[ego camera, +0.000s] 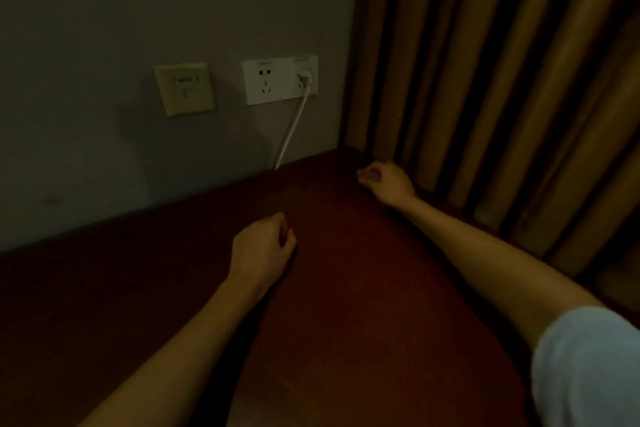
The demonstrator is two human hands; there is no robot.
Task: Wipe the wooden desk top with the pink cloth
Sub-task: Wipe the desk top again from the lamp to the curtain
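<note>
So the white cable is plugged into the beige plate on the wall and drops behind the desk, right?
Not quite. The head view shows the white cable plugged into the white socket plate, not the beige plate to its left. It does drop behind the desk.

The desk is dark red-brown, the wall at upper left grey. The curtain at right is golden brown with dark vertical bands. Socket and cable are white, the plate beside pale yellow, the sleeve whitish blue.
</note>
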